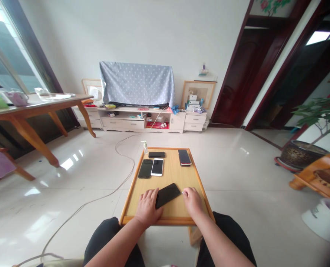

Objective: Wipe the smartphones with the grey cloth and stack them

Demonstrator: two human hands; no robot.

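Observation:
A black smartphone lies slanted near the front of the small wooden table. My left hand grips its left end, fingers along the top edge and thumb below. Just beyond its right end is my right hand, closed in a pinch. A tiny whitish bit shows at those fingertips, too small to name. Farther back on the left are a white phone, a dark phone beside it and another black phone lying crosswise. Stacked phones lie at the back right.
A small pump bottle stands at the table's back left corner. A cable runs over the tiled floor on the left. Beyond are a low white cabinet, a larger wooden table and a potted plant.

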